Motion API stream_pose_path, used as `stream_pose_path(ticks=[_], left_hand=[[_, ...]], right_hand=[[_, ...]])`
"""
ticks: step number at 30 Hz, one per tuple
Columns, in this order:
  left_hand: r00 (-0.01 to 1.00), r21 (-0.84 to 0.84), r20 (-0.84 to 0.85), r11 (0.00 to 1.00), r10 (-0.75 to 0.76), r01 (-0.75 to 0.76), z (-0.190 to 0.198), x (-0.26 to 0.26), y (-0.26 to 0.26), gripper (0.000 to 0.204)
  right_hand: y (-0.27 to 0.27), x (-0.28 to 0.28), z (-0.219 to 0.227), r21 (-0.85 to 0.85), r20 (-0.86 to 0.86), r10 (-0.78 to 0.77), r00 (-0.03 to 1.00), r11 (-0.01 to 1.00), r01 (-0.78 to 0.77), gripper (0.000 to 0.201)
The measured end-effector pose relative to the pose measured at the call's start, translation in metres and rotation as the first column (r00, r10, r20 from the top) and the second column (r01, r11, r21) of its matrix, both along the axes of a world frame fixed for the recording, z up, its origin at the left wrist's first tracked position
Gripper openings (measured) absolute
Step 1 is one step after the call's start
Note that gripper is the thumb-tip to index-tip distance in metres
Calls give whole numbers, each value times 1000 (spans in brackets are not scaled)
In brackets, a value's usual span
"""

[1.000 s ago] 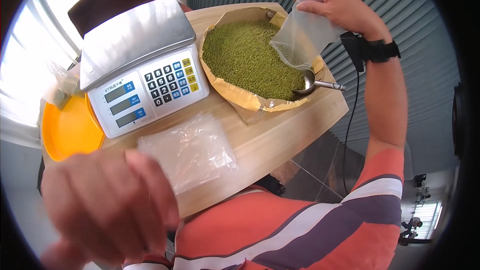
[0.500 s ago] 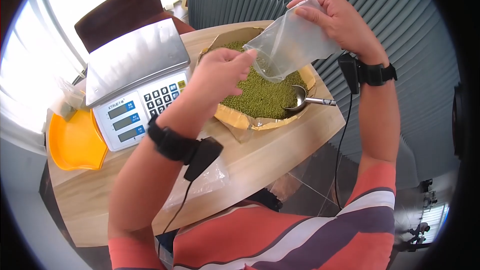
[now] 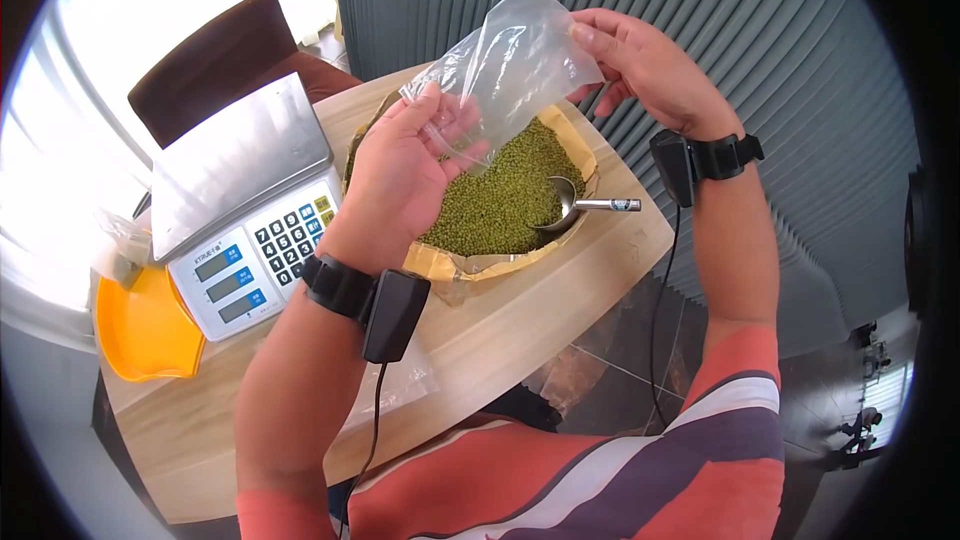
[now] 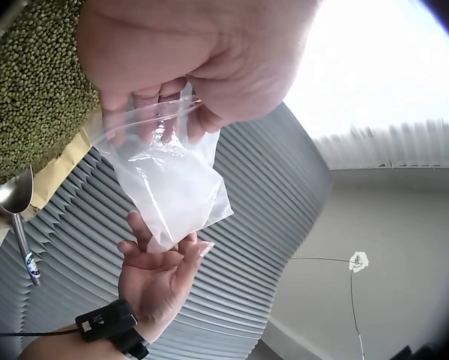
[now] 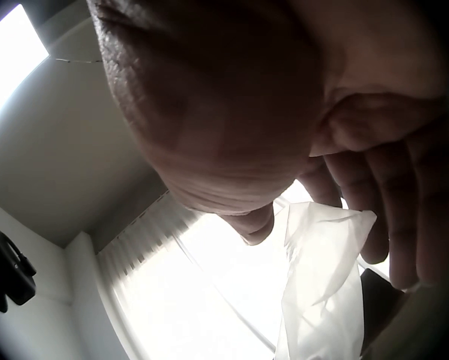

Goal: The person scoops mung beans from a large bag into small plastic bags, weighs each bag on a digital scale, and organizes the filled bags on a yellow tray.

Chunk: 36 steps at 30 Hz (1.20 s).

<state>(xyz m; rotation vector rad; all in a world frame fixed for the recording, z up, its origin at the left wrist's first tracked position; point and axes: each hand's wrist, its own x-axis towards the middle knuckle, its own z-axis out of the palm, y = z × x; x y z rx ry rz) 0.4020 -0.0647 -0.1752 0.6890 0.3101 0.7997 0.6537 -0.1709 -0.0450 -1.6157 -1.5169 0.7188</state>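
Note:
A clear zip-lock plastic bag [image 3: 525, 55] hangs stretched between the two hands, above the heap of green mung beans [image 3: 505, 202]. My left hand [image 3: 400, 175] grips it by the zip end, thumb in front and fingers showing through the film. At the opposite end my right hand [image 3: 660, 70] pinches the bag between thumb and fingers. In the left wrist view the bag [image 4: 172, 176] looks flat, its zip strip close under the left hand [image 4: 202, 52]. The beans lie in an opened brown paper sack [image 3: 490, 265], and a metal scoop [image 3: 575, 205] rests in them.
A digital price scale [image 3: 235, 265] with a steel pan [image 3: 245, 160] stands left of the sack. Beside it are an orange tray [image 3: 145, 325] and a small bag [image 3: 122, 245]. More plastic bags [image 3: 400, 380] lie under the left forearm. A brown chair [image 3: 220, 65] stands behind.
The left hand has come up from the lower left, across to the bag, and taken hold of its zip end. The bag, hanging mouth-down before, is now lifted and stretched between both hands.

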Motion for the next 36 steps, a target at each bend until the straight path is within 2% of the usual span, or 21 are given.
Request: stream_pose_path(ticks=[3, 5, 9, 12, 14, 15, 17, 18, 21, 24, 33, 36], left_hand=[[1000, -16, -18, 1000, 2, -2, -1, 0, -1, 25], [1000, -24, -16, 1000, -6, 6, -5, 0, 0, 24], [999, -47, -13, 998, -34, 34, -11, -3, 1, 23], [995, -38, 28, 994, -100, 101, -18, -6, 6, 21], [996, -37, 31, 995, -89, 90, -19, -8, 5, 22], [996, -35, 33, 996, -78, 79, -20, -10, 4, 22], [999, -4, 10, 999, -43, 43, -15, -12, -3, 22], [1000, 29, -13, 1000, -9, 10, -14, -13, -5, 23], [998, 95, -57, 995, -31, 37, -20, -11, -7, 28], [997, 87, -42, 994, -63, 67, -17, -12, -12, 30], [999, -24, 38, 999, -25, 26, -9, -21, -3, 39], [997, 34, 57, 998, -58, 56, -9, -22, -3, 38]], right_hand=[[-7, 1, -3, -16, -31, -15, 999, 1000, 14, 54], [-10, 5, -4, 17, 43, 15, 999, 1000, -16, 56], [-11, 11, -1, 6, 50, 54, 997, 999, -54, 55], [-10, 13, 0, 24, 0, 26, 1000, 999, -26, 46], [-9, 16, 1, -18, -4, 6, 1000, 1000, -6, 32], [-9, 14, 1, -19, -3, 7, 1000, 1000, -7, 32], [-8, 9, 1, -11, 83, 12, 996, 1000, -11, 23], [-6, 6, 1, -11, 84, 13, 996, 1000, -12, 23], [1, 0, -1, 65, 139, 8, 990, 998, -18, 26], [6, 3, -3, 119, 146, 20, 989, 992, -37, 26], [3, -1, -11, 96, 41, -17, 999, 995, 13, 26], [5, -3, -15, 141, -56, -47, 997, 989, 54, 28]])
